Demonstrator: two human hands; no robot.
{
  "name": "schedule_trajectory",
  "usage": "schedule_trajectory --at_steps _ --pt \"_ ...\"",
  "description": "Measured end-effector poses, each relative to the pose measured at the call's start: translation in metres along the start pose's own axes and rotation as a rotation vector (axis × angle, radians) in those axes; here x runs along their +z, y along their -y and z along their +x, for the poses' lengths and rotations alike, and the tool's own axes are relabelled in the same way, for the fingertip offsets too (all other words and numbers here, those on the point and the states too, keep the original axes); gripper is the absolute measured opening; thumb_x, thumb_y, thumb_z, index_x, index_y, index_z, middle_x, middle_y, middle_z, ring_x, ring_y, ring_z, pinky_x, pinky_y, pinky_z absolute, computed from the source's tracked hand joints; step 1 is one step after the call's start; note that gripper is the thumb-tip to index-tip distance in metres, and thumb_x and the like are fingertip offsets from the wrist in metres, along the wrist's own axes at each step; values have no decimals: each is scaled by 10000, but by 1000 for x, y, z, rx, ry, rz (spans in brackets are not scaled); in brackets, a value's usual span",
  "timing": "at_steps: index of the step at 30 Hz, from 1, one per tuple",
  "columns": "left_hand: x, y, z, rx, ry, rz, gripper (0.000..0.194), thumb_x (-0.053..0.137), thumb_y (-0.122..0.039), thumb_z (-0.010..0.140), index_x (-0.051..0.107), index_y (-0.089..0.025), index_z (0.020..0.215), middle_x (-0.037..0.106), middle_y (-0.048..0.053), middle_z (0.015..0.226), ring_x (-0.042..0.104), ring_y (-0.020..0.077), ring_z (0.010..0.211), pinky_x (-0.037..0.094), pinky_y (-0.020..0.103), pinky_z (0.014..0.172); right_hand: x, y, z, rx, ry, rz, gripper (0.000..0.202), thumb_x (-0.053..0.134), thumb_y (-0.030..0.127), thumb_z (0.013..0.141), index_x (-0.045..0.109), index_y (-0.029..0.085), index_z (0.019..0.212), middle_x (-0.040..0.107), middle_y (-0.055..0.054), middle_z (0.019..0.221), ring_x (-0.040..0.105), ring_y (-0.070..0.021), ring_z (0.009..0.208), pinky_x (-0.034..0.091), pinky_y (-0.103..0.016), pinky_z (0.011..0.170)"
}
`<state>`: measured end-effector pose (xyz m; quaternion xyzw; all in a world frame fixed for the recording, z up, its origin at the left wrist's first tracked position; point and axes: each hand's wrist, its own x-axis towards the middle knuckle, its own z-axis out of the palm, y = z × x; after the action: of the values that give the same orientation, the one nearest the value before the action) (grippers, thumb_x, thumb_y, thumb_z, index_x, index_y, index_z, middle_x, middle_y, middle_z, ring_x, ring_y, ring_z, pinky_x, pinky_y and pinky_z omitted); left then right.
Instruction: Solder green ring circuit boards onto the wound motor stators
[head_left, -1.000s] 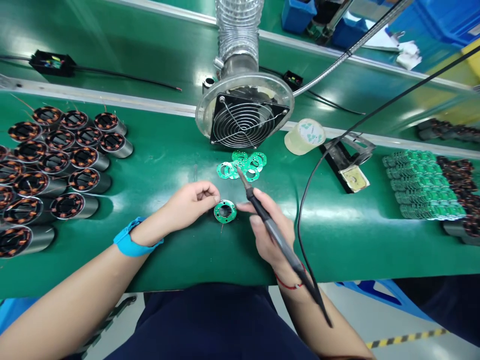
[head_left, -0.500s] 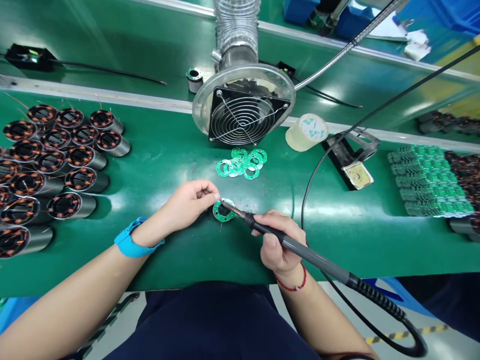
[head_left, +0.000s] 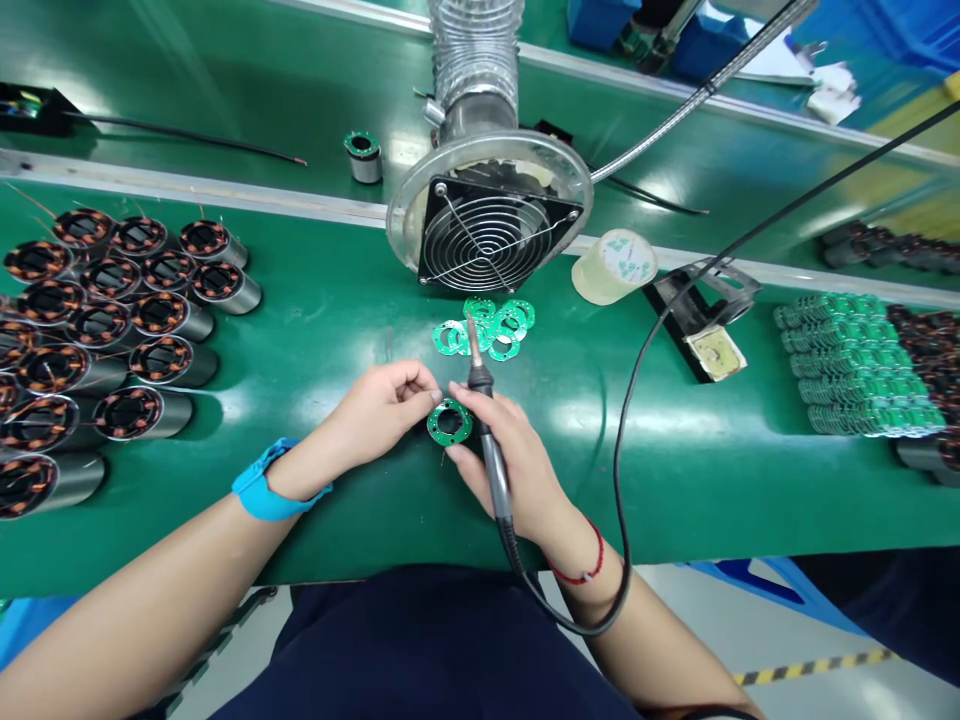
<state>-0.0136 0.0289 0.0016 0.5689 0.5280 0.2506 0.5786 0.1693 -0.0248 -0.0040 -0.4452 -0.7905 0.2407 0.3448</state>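
Observation:
A motor stator topped by a green ring circuit board (head_left: 450, 437) stands on the bench in front of me. My left hand (head_left: 390, 408) is at its upper left edge, thumb and forefinger pinched; whatever lies between them is too small to make out. My right hand (head_left: 517, 455) holds a soldering iron (head_left: 491, 465), whose tip points away from me, over loose green ring boards (head_left: 480, 328). The thumb and forefinger of that hand also reach round the right side of the stator's board.
Rows of wound stators (head_left: 161, 357) stand at left. Overhead, a fume extractor (head_left: 487, 235) hangs behind the loose boards. Toward the right are a cream-coloured roll (head_left: 615, 265), an iron stand with sponge (head_left: 716, 352) and stacked ring boards (head_left: 859, 362). The iron's cable (head_left: 622, 480) loops over my right forearm.
My right hand has moved left to the stator, and the iron has swung from the board to point up and away. The left hand stays nearly still.

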Motion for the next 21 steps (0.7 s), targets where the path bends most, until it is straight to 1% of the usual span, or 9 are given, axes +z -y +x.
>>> schedule_trajectory --at_steps 3,6,8,10,12,13,17,19,21 --pt "1 2 0 28 1 19 165 555 -334 769 570 -181 709 549 -22 623 471 116 587 369 238 538 2 -1 1 -8 74 13 520 546 161 906 412 240 1402 638 -128 1305 634 -257 1138 545 -464 931" --pt "-3 5 -3 41 -9 24 81 528 -251 775 567 -184 797 554 -23 674 486 117 608 385 240 554 4 -3 1 37 90 9 496 548 173 914 430 252 1389 666 -108 1224 651 -245 1081 550 -446 919" --pt "-8 8 -7 70 9 30 162 519 -179 756 561 -190 913 584 -14 772 510 116 648 421 246 597 5 -4 1 43 75 -12 480 557 188 920 441 254 1382 676 -101 1184 656 -247 1061 552 -440 911" --pt "-15 9 -12 104 94 69 228 540 -159 759 555 -201 982 597 -11 835 527 118 684 445 253 635 7 -5 0 35 44 -46 480 563 202 926 437 257 1386 677 -102 1162 662 -252 1025 561 -434 876" --pt "-19 9 -15 109 191 111 164 570 -205 794 567 -207 957 591 -19 804 532 125 686 443 255 632 9 -7 0 26 12 -81 482 567 224 931 430 246 1392 676 -113 1130 665 -256 967 572 -424 819" --pt "-20 8 -16 102 210 117 110 573 -237 814 574 -206 920 585 -24 772 531 127 677 437 255 622 10 -8 0 20 -2 -98 480 569 238 933 430 237 1392 676 -119 1109 664 -258 939 574 -420 792" --pt "-14 7 -14 80 163 47 112 559 -301 846 580 -197 812 571 -32 700 520 122 646 412 244 595 11 -9 1 -30 -29 -170 484 588 304 931 430 208 1378 684 -139 1077 653 -261 851 562 -414 720" --pt "-10 6 -11 70 142 3 123 572 -311 830 583 -192 799 567 -33 682 507 118 629 398 238 576 9 -7 3 -84 -30 -168 496 579 297 933 402 206 1387 675 -162 1171 655 -276 929 550 -434 766" --pt "-6 7 -10 56 116 -33 133 577 -315 815 579 -188 777 569 -29 678 501 117 623 391 236 568 6 -4 4 -159 -28 -141 495 563 259 930 383 208 1388 652 -171 1260 631 -294 1076 523 -461 849"
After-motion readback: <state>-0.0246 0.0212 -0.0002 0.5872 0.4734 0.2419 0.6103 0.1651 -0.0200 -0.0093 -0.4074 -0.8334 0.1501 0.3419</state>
